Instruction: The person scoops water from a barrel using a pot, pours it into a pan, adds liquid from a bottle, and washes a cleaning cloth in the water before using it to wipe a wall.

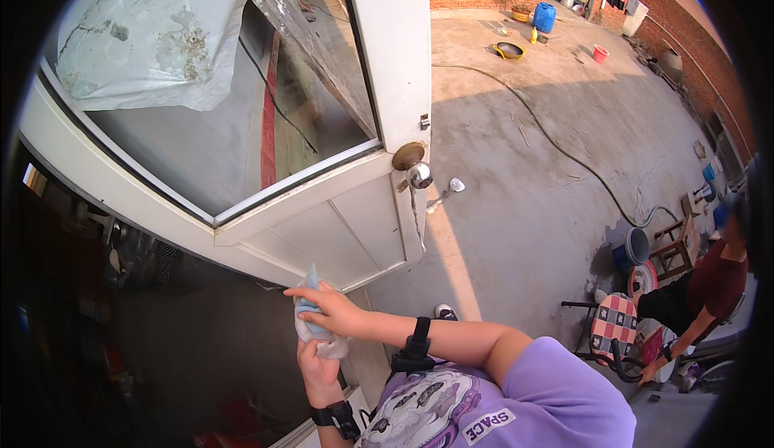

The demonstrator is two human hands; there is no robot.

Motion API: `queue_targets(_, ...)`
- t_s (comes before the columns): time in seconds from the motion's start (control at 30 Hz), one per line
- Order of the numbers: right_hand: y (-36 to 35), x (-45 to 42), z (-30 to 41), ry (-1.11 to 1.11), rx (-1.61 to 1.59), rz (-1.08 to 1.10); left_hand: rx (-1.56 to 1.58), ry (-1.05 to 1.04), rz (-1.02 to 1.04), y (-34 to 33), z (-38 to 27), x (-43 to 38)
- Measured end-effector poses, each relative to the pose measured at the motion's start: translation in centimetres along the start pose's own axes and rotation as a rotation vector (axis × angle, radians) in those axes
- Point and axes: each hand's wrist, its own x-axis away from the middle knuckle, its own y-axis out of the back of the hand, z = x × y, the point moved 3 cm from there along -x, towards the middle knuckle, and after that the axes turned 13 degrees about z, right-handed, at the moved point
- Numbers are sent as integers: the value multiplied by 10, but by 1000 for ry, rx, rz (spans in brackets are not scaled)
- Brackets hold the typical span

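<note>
A crumpled cloth (311,321), pale blue with a whitish outer layer, is held between my two hands. My right hand (338,314) lies over it from above, fingers pressed along the blue part. From below, my left hand (318,364) grips its lower whitish end, some fingers hidden behind the cloth. Just beyond my hands stands a white door (338,230) with a round metal knob (419,175). Its glass pane (175,146) is partly covered by a stained plastic sheet (163,37).
A dark room (199,315) lies left of the door. On the concrete yard (514,146) runs a long hose (544,128). At right, a person (716,279) grasps a chair with a checked seat (614,327), near a bucket (630,248) and a wooden stool (677,242).
</note>
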Motion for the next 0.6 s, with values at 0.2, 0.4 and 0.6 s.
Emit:
queue_targets(0.2,40,14,-23,-156,-173,-147,-88,180,77,-7,17,-18)
queue_targets(0.4,61,60,-40,-203,-180,-340,25,226,129,-8,38,-22)
queue_targets(0.6,11,70,-17,-94,255,-246,3,337,164,-13,51,-16)
